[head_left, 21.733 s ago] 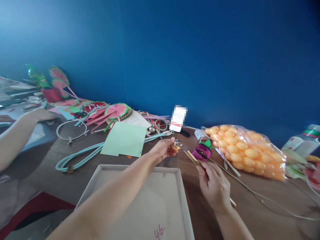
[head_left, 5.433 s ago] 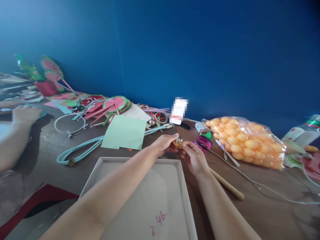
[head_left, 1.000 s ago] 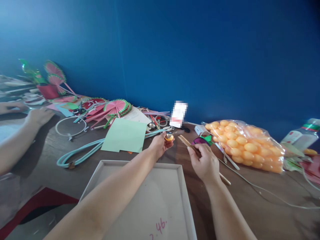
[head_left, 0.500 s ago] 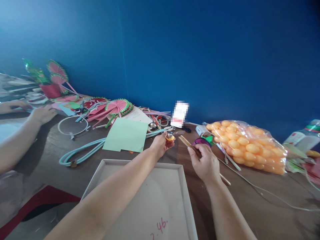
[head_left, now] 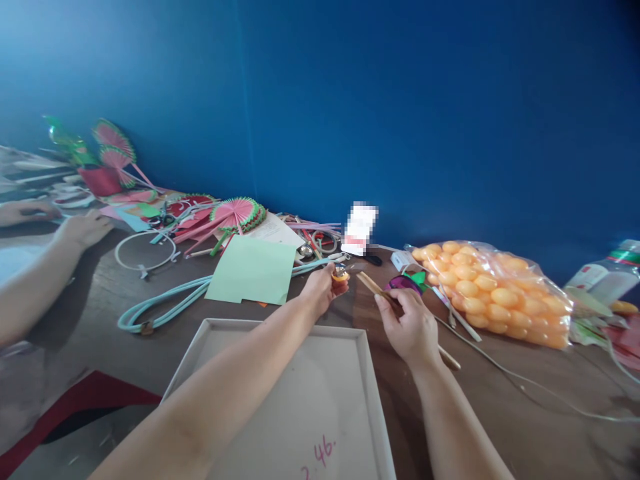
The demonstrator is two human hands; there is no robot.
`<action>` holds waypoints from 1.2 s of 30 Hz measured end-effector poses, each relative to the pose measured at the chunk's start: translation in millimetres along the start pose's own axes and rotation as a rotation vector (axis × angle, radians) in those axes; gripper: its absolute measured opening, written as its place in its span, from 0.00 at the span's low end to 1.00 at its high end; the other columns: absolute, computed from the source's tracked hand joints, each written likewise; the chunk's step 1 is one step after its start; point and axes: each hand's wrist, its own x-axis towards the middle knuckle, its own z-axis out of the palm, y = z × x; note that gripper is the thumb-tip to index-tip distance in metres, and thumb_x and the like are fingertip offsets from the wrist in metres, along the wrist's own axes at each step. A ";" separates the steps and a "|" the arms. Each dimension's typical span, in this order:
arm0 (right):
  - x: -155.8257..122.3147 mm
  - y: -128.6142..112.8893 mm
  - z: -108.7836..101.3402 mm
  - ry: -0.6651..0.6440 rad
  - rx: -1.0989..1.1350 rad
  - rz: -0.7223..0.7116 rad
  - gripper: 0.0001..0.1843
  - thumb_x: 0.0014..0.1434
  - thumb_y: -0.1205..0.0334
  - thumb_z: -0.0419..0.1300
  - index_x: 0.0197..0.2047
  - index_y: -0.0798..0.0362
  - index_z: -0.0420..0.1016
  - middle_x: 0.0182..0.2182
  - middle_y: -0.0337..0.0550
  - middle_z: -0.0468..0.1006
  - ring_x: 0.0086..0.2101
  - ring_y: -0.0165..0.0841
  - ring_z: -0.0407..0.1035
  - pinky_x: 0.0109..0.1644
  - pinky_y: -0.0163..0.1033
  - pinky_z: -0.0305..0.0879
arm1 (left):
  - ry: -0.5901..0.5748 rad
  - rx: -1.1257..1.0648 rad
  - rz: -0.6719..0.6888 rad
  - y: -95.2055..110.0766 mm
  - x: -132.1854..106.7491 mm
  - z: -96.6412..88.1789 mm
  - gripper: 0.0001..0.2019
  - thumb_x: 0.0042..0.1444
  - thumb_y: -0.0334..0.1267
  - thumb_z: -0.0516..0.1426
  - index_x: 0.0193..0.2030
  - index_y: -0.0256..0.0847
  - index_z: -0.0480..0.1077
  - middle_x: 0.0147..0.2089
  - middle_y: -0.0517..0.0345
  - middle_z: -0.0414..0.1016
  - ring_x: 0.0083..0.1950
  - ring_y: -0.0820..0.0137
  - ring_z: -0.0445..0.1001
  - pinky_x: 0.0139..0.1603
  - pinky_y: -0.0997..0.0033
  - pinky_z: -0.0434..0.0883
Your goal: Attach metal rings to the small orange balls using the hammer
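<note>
My left hand [head_left: 324,288] is closed on a small orange piece with a shiny silver dome [head_left: 341,272] on top, perhaps a bell. Between the thumb and fingers of my right hand [head_left: 411,327] is a flat wooden stick [head_left: 370,283], its tip pointing toward the orange piece but apart from it. Just behind the right hand lies a purple round thing with green leaves [head_left: 406,283]. Under my left forearm stands a shallow white box lid [head_left: 320,373] with pink handwriting. Left of that hand is a light green paper sheet [head_left: 253,270], lying over a looped pale blue cord [head_left: 165,305].
A clear bag of orange balls [head_left: 493,293] lies at the right, near a plastic bottle [head_left: 603,273]. A blurred phone [head_left: 359,229] leans at the blue wall. Pink paper fans [head_left: 237,215] and scraps pile up at the left, where another person's hands [head_left: 85,230] rest. A white cable [head_left: 530,393] crosses the table.
Almost nothing differs. Both my hands keep their place and hold the same things.
</note>
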 end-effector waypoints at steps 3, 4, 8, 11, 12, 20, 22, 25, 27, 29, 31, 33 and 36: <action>0.5 -0.5 -1.2 0.049 0.033 -0.016 0.10 0.59 0.54 0.55 0.36 0.52 0.69 0.34 0.45 0.76 0.36 0.35 0.70 0.37 0.37 0.63 | -0.007 -0.007 0.005 0.4 -0.9 0.0 0.13 0.62 0.41 0.49 0.37 0.33 0.69 0.29 0.51 0.73 0.23 0.76 0.69 0.29 0.74 0.71; 0.5 -0.7 -1.2 0.048 0.031 -0.018 0.10 0.59 0.54 0.55 0.36 0.52 0.69 0.34 0.45 0.76 0.36 0.35 0.70 0.38 0.37 0.63 | -0.010 -0.008 0.006 0.6 -1.3 0.1 0.13 0.62 0.41 0.49 0.37 0.34 0.69 0.28 0.51 0.73 0.23 0.76 0.69 0.29 0.74 0.71; -0.1 -1.6 -0.2 -0.016 -0.016 -0.003 0.10 0.59 0.53 0.56 0.37 0.51 0.70 0.34 0.43 0.75 0.36 0.35 0.70 0.38 0.36 0.63 | 0.004 -0.006 -0.004 1.2 -2.8 0.5 0.13 0.62 0.41 0.49 0.35 0.34 0.68 0.28 0.51 0.73 0.23 0.76 0.70 0.30 0.74 0.71; 0.4 -2.2 -0.8 -0.012 0.010 -0.001 0.10 0.60 0.54 0.55 0.37 0.52 0.70 0.35 0.44 0.75 0.37 0.35 0.70 0.39 0.37 0.63 | -0.001 -0.010 0.000 1.5 -3.1 0.9 0.13 0.62 0.41 0.49 0.36 0.34 0.69 0.28 0.51 0.73 0.23 0.76 0.70 0.30 0.74 0.71; 0.6 -2.2 -1.2 0.003 0.027 -0.002 0.10 0.60 0.54 0.55 0.37 0.52 0.70 0.35 0.45 0.75 0.37 0.35 0.70 0.39 0.37 0.64 | -0.006 -0.012 0.004 1.5 -3.0 0.9 0.13 0.62 0.41 0.48 0.37 0.34 0.69 0.29 0.51 0.73 0.23 0.76 0.70 0.30 0.74 0.71; -0.6 -0.1 0.1 -0.045 -0.009 -0.003 0.11 0.60 0.53 0.55 0.37 0.52 0.71 0.35 0.44 0.75 0.37 0.35 0.70 0.39 0.37 0.63 | 0.021 -0.047 -0.005 1.4 -0.9 1.0 0.11 0.61 0.40 0.50 0.38 0.35 0.69 0.26 0.53 0.72 0.23 0.76 0.70 0.30 0.74 0.71; -0.3 -0.2 -0.4 -0.020 0.018 -0.006 0.11 0.60 0.53 0.55 0.37 0.52 0.70 0.35 0.45 0.75 0.37 0.35 0.70 0.39 0.36 0.63 | 0.008 -0.038 0.000 1.5 -1.0 0.9 0.12 0.61 0.41 0.49 0.38 0.35 0.69 0.28 0.52 0.73 0.23 0.76 0.70 0.30 0.74 0.72; 0.0 0.0 -0.4 0.008 0.023 -0.005 0.10 0.60 0.54 0.55 0.37 0.52 0.70 0.35 0.45 0.75 0.38 0.35 0.70 0.38 0.36 0.63 | -0.013 -0.023 0.012 1.2 -0.9 0.4 0.13 0.62 0.41 0.48 0.37 0.34 0.68 0.29 0.51 0.73 0.23 0.76 0.70 0.29 0.74 0.71; -0.4 0.7 0.6 -0.009 -0.009 -0.004 0.11 0.59 0.53 0.56 0.37 0.52 0.70 0.35 0.44 0.75 0.37 0.35 0.70 0.38 0.36 0.62 | 0.002 -0.030 0.013 0.9 -0.5 0.0 0.12 0.62 0.40 0.49 0.35 0.34 0.68 0.28 0.51 0.72 0.23 0.76 0.70 0.29 0.74 0.71; -0.8 1.8 1.5 -0.028 -0.031 -0.004 0.11 0.59 0.53 0.56 0.37 0.52 0.71 0.34 0.43 0.75 0.37 0.34 0.70 0.38 0.36 0.62 | 0.014 -0.039 0.013 0.7 0.1 -0.1 0.12 0.61 0.40 0.49 0.35 0.34 0.68 0.27 0.51 0.72 0.23 0.76 0.70 0.29 0.74 0.71; -0.7 3.1 1.0 -0.024 -0.033 0.000 0.12 0.59 0.52 0.56 0.37 0.52 0.71 0.35 0.44 0.76 0.37 0.34 0.70 0.39 0.36 0.62 | 0.011 -0.037 0.016 1.0 0.4 0.0 0.12 0.61 0.40 0.49 0.35 0.34 0.68 0.28 0.51 0.72 0.22 0.76 0.70 0.29 0.74 0.71; 0.0 4.9 -1.4 -0.018 -0.050 0.030 0.12 0.59 0.52 0.56 0.37 0.52 0.71 0.36 0.44 0.76 0.37 0.34 0.70 0.38 0.36 0.62 | 0.012 -0.024 0.019 1.6 0.6 0.4 0.13 0.62 0.40 0.48 0.37 0.33 0.69 0.28 0.51 0.72 0.22 0.76 0.69 0.28 0.74 0.71; 1.5 8.6 -7.2 -0.071 -0.141 0.095 0.12 0.58 0.50 0.56 0.37 0.50 0.72 0.36 0.42 0.76 0.34 0.34 0.70 0.33 0.36 0.59 | 0.057 -0.007 0.034 2.7 0.8 0.7 0.12 0.61 0.40 0.49 0.37 0.33 0.69 0.29 0.52 0.72 0.22 0.77 0.69 0.27 0.75 0.70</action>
